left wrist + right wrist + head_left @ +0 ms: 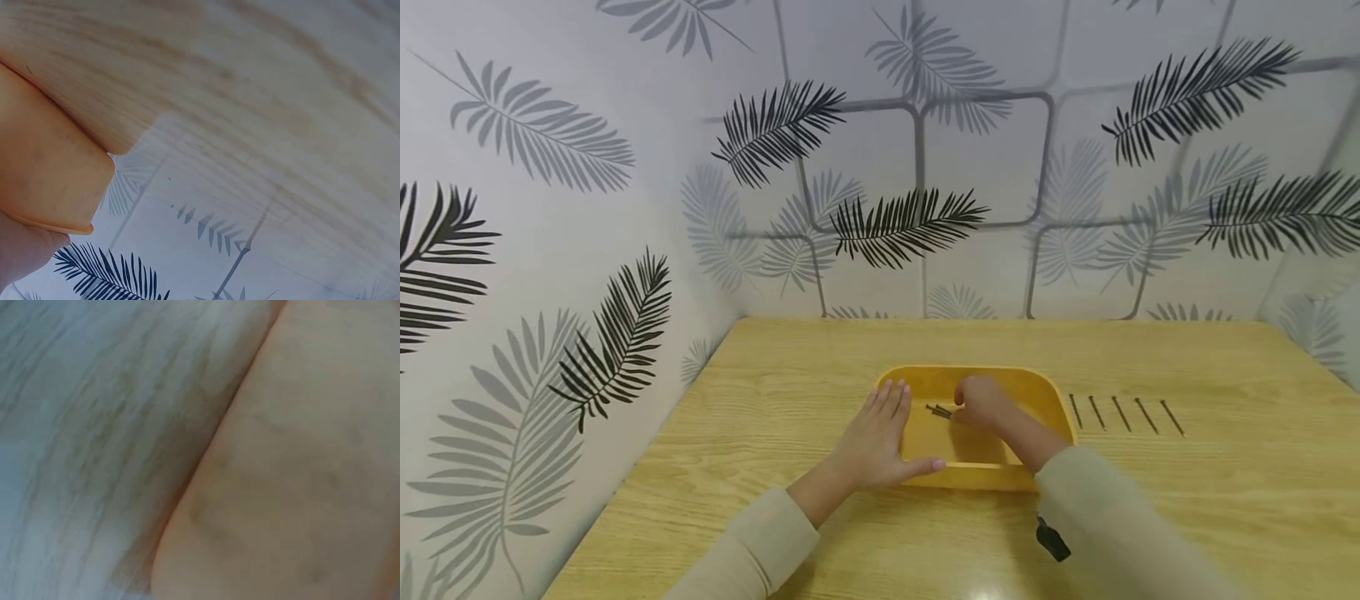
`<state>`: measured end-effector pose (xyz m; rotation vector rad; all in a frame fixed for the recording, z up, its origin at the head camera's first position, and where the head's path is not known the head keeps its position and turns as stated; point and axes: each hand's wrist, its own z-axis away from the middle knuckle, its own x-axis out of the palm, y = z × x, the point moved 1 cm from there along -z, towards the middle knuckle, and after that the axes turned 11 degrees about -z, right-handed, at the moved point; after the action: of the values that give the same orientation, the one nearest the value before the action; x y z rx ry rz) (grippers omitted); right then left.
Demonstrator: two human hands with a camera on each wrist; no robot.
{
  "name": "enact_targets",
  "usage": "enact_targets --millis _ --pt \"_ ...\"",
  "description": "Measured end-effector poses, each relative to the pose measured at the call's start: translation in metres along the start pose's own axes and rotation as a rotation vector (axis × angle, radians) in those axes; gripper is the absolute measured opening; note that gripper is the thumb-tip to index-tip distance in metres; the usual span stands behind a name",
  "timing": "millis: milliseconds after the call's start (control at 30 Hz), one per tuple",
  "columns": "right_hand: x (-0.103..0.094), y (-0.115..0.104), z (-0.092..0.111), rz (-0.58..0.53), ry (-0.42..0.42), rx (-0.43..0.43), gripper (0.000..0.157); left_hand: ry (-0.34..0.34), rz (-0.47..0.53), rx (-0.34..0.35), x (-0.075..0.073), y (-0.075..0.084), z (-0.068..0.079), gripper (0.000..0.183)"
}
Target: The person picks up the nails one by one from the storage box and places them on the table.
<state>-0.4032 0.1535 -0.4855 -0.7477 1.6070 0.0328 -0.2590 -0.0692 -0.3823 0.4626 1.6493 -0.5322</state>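
Observation:
A shallow yellow tray sits on the wooden table, a few dark screws lying together inside it. My left hand rests over the tray's left rim with its fingers straight, the thumb stretched along the front rim. Inside the tray is my right hand, fingers bent down beside the screws. Its fingertips are hidden, so whether it pinches a screw cannot be seen. The left wrist view catches part of the left hand at the tray's edge. Only the tray wall and tabletop appear in the right wrist view.
Right of the tray, several dark screws lie spaced in a row on the table, heads toward the back. A small black piece shows beside the right sleeve. Leaf-patterned walls border the table behind and at left.

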Motion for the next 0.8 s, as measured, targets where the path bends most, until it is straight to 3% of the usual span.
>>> enact_targets --millis 67,100,167,300,400,667,800 --pt "0.021 0.024 -0.013 0.021 0.033 -0.017 0.018 -0.003 0.001 -0.003 0.000 -0.001 0.000 0.100" --pt "0.018 0.018 -0.012 0.003 0.005 0.019 0.015 -0.004 0.002 -0.004 0.000 -0.001 0.000 0.100" --pt "-0.001 -0.009 -0.003 -0.024 -0.044 0.087 0.015 -0.006 0.000 -0.006 0.000 -0.001 0.000 0.100" --pt "-0.053 -0.084 0.029 -0.047 -0.094 0.175 0.025 -0.004 0.004 -0.004 0.000 -0.001 0.000 0.100" --pt "-0.069 -0.110 0.044 -0.019 -0.075 0.149 0.023 -0.005 0.015 -0.003 -0.001 -0.001 0.000 0.100" --pt "-0.069 -0.115 0.048 0.007 -0.069 0.127 0.019 -0.015 -0.006 -0.009 -0.004 0.001 0.001 0.099" --pt "-0.068 -0.115 0.049 -0.012 -0.095 0.157 0.018 -0.016 -0.012 -0.009 -0.004 0.001 0.001 0.099"
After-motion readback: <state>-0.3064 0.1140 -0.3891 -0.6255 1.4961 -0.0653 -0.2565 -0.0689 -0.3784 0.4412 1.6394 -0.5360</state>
